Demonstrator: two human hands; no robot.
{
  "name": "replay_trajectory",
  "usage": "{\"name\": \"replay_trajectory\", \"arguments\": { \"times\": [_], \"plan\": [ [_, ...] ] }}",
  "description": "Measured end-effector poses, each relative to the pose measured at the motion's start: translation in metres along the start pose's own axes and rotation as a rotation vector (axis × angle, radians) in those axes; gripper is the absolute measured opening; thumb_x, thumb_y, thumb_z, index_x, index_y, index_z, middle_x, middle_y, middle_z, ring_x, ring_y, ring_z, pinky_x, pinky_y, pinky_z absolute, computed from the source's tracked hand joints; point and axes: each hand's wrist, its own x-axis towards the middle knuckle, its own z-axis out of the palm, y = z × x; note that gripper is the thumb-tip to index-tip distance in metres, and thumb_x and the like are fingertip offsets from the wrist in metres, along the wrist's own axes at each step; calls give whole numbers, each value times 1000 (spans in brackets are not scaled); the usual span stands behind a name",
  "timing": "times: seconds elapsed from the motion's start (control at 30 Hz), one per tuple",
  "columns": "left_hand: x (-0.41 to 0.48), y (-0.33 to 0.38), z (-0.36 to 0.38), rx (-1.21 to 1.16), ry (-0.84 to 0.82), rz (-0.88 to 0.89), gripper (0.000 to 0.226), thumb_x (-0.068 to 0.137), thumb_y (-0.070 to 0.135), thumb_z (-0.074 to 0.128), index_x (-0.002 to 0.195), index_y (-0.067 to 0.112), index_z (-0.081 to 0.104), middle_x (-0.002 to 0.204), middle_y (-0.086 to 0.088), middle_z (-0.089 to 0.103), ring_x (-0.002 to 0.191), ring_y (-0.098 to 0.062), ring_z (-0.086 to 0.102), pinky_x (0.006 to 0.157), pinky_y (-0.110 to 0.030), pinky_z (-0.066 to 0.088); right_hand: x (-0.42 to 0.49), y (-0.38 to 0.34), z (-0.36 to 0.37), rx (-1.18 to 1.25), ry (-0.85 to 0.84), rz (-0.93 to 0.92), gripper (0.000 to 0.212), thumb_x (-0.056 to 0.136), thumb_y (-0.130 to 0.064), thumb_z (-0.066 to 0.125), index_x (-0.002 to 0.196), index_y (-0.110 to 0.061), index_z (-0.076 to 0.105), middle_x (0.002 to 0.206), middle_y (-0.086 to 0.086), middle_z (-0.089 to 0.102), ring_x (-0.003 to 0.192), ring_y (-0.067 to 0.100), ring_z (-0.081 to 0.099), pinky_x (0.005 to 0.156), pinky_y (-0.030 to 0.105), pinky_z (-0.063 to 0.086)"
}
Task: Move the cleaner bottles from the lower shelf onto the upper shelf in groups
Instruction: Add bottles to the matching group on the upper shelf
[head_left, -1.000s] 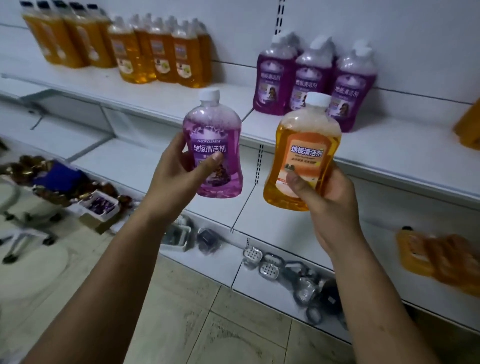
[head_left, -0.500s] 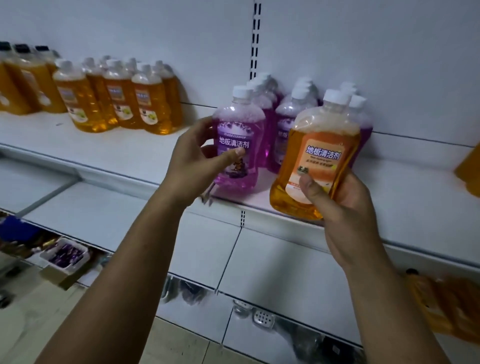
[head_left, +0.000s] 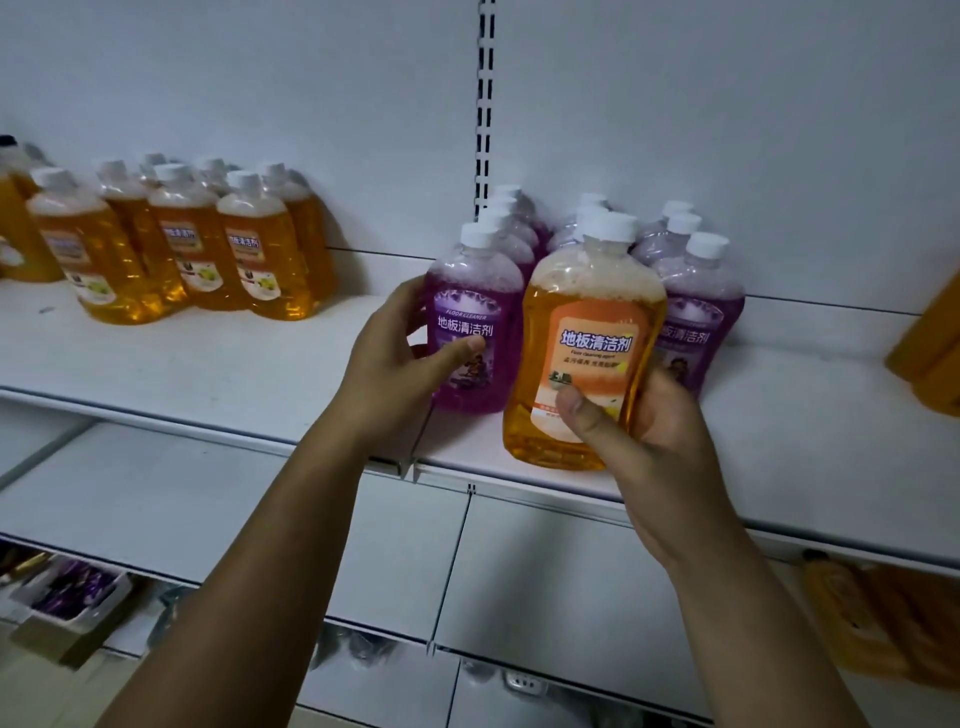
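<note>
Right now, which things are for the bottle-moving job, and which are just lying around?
For the job: purple bottle in the left hand; orange bottle in the right hand; purple group and orange group standing on the upper shelf.
Just lying about: white tray of purple packets, low left; blurred small items at the bottom.

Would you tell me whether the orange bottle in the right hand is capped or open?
Capped: a white cap sits on the neck of the orange bottle, which the right hand grips.
</note>
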Motion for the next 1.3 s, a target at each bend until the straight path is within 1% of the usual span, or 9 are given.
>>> {"name": "replay_trajectory", "arguments": {
  "times": [0.13, 0.23, 0.33, 0.4, 0.6, 0.8, 0.97, 1.17, 1.3],
  "plan": [
    [1, 1, 0, -10, -2, -13, 72, 87, 23, 84, 150, 21, 48, 135, 6, 67, 118, -5, 67, 91, -22, 59, -1, 0, 7, -17, 25, 11, 44, 75, -45, 80, 116, -32, 70, 115, -3, 79, 108, 18, 76, 93, 40, 59],
    [-1, 0, -4, -20, -17, -23, 75, 86, 23, 85, 151, 23, 47, 137, 7, 65, 119, -3, 66, 92, -27, 61, -1, 0, 11, -19, 34, 21, 46, 77, -41, 82, 119, -28, 70, 114, -3, 79, 108, 19, 76, 93, 42, 59],
    [-4, 4, -19, 36, -5, -24, 81, 86, 41, 83, 155, 29, 42, 146, 8, 59, 128, -5, 61, 99, -34, 58, -2, -3, 17, -3, 12, 26, 43, 77, -35, 78, 118, -24, 69, 112, -2, 80, 105, 18, 76, 91, 37, 61],
    [-8, 6, -36, 131, 52, -24, 82, 84, 52, 77, 155, 31, 41, 150, 9, 57, 132, -6, 58, 102, -34, 56, -2, -4, 22, -1, -18, 20, 45, 78, -35, 81, 120, -24, 69, 113, -1, 80, 106, 19, 76, 89, 35, 62],
    [-46, 12, -93, 462, 164, -20, 69, 87, 63, 64, 148, 32, 50, 146, 14, 58, 130, -6, 56, 102, -30, 49, 0, -2, 54, 69, -161, 24, 52, 72, -43, 81, 119, -24, 70, 111, 1, 80, 103, 22, 77, 86, 35, 63],
    [-91, 7, -140, 818, 193, -153, 71, 87, 74, 50, 148, 37, 47, 152, 8, 53, 139, -17, 49, 110, -50, 47, 10, 11, 104, 92, -302, 41, 43, 78, -40, 85, 118, -29, 71, 115, 1, 78, 107, 23, 76, 94, 51, 59],
    [-119, -6, -179, 1066, 209, -228, 70, 93, 77, 46, 152, 39, 42, 153, 10, 52, 143, -16, 44, 114, -48, 38, 23, 17, 147, 100, -383, 39, 44, 80, -39, 82, 119, -26, 68, 113, -1, 78, 106, 21, 76, 95, 53, 59],
    [-131, -29, -228, 1129, 222, -287, 70, 94, 78, 42, 152, 39, 41, 152, 8, 53, 143, -18, 45, 117, -49, 35, 50, 22, 206, 62, -356, 53, 50, 77, -43, 88, 119, -27, 68, 112, -6, 78, 103, 18, 77, 93, 50, 62],
    [-119, -57, -270, 1105, 214, -308, 68, 95, 77, 43, 152, 40, 41, 152, 6, 53, 144, -20, 45, 117, -52, 36, 75, 32, 251, -12, -268, 50, 59, 70, -50, 91, 119, -25, 69, 110, -11, 79, 102, 12, 76, 94, 47, 61]
  ]
}}
